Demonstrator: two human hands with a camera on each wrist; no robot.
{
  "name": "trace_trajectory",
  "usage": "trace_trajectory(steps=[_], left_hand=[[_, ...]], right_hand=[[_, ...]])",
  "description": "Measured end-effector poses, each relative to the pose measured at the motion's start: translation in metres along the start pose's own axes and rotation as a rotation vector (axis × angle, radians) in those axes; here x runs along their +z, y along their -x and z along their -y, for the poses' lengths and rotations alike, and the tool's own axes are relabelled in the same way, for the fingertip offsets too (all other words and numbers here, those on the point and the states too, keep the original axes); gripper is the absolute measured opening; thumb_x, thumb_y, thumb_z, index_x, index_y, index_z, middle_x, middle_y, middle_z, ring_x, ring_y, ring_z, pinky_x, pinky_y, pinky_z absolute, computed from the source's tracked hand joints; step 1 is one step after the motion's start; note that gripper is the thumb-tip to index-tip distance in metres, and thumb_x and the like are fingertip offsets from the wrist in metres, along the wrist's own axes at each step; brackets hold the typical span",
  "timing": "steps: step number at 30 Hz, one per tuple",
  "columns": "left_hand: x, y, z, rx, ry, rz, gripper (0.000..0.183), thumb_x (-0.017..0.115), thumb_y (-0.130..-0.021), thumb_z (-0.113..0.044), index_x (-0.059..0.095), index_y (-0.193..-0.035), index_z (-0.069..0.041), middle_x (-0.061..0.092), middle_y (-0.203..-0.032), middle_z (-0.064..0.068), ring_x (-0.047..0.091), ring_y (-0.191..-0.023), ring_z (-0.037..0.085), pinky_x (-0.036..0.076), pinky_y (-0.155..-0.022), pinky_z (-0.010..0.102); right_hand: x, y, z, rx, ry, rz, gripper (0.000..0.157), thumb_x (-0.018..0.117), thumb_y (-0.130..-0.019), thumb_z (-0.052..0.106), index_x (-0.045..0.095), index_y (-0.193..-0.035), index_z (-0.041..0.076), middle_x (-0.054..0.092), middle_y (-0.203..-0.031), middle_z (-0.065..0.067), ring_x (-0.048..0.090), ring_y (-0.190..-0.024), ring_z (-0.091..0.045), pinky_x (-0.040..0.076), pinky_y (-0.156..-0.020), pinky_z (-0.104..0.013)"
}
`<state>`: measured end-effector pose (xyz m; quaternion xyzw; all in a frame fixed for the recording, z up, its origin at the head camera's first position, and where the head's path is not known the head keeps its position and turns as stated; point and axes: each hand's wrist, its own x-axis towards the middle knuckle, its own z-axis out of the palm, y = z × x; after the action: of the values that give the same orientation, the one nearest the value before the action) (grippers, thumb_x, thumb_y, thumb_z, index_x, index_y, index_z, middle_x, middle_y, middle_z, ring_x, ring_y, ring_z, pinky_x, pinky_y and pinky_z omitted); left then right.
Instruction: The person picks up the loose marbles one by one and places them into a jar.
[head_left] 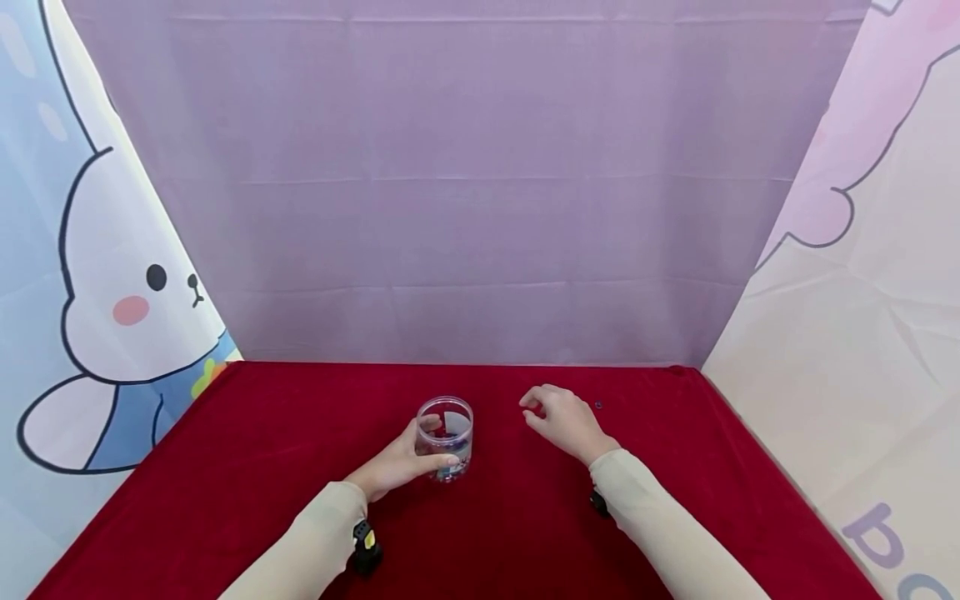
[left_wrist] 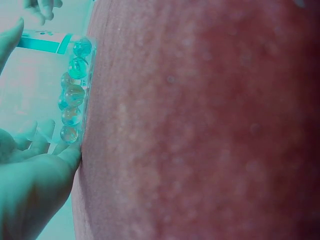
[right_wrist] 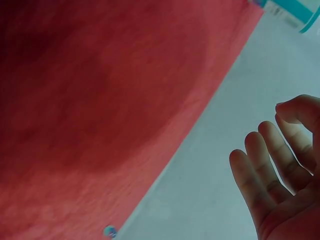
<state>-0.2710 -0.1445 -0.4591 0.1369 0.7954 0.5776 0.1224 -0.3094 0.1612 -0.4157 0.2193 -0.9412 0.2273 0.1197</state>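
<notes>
My left hand [head_left: 401,461] grips a clear plastic jar [head_left: 444,406] from its left side, fingers behind and thumb across the front. The jar is upright with an open top and carries a printed label. Several glass marbles [left_wrist: 74,95] lie along its bottom in the left wrist view. To the right of the jar, my right hand [head_left: 564,421] hovers over the red cloth with nothing in it, its fingers [right_wrist: 257,160] loosely bent. A single small marble [head_left: 598,405] rests on the cloth just right of that hand; the right wrist view shows this marble [right_wrist: 110,231] too.
Red cloth [head_left: 517,533] covers the table. A plain lilac curtain [head_left: 480,208] hangs along the back edge. Printed panels stand at both sides, the left one with a cartoon rabbit [head_left: 127,275]. Dark devices [head_left: 366,550] are strapped at both wrists.
</notes>
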Motion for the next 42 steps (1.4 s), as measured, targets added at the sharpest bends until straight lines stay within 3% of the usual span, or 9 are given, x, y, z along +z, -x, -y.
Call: trace_trajectory(steps=[10, 18, 32, 42], left_hand=[[-0.001, 0.000, 0.001, -0.005, -0.005, 0.001, 0.089, 0.079, -0.087, -0.038, 0.026, -0.154, -0.012, 0.034, -0.154, 0.007, 0.041, -0.128, 0.028, 0.043, -0.104, 0.051], [0.000, 0.000, 0.001, 0.005, -0.003, -0.002, 0.088, 0.079, -0.087, -0.036, 0.027, -0.153, -0.011, 0.035, -0.154, 0.008, 0.042, -0.128, 0.028, 0.042, -0.104, 0.053], [-0.001, 0.001, -0.001, 0.001, 0.004, 0.005, 0.090, 0.079, -0.087, -0.037, 0.025, -0.154, -0.010, 0.032, -0.156, 0.007, 0.037, -0.134, 0.029, 0.040, -0.106, 0.054], [-0.002, 0.001, -0.002, -0.003, 0.000, 0.004, 0.089, 0.079, -0.087, -0.037, 0.026, -0.154, -0.012, 0.034, -0.155, 0.008, 0.039, -0.131, 0.029, 0.042, -0.104, 0.053]], right_hand=[[-0.003, 0.001, -0.026, 0.085, 0.016, 0.021, 0.017, 0.075, -0.090, 0.013, 0.073, -0.106, 0.011, 0.066, -0.099, 0.002, 0.063, -0.088, -0.017, 0.054, -0.072, -0.034], [-0.008, 0.003, -0.048, 0.187, 0.090, 0.020, 0.014, 0.074, -0.091, 0.016, 0.072, -0.104, 0.012, 0.067, -0.099, -0.002, 0.062, -0.085, -0.017, 0.055, -0.071, -0.037], [-0.021, 0.005, -0.089, 0.327, 0.053, 0.063, 0.019, 0.069, -0.091, 0.010, 0.069, -0.108, 0.000, 0.069, -0.100, -0.013, 0.064, -0.088, -0.027, 0.055, -0.076, -0.044], [-0.017, 0.000, -0.107, 0.332, 0.064, 0.106, 0.022, 0.070, -0.089, 0.005, 0.066, -0.107, -0.007, 0.068, -0.101, -0.019, 0.065, -0.095, -0.033, 0.054, -0.083, -0.046]])
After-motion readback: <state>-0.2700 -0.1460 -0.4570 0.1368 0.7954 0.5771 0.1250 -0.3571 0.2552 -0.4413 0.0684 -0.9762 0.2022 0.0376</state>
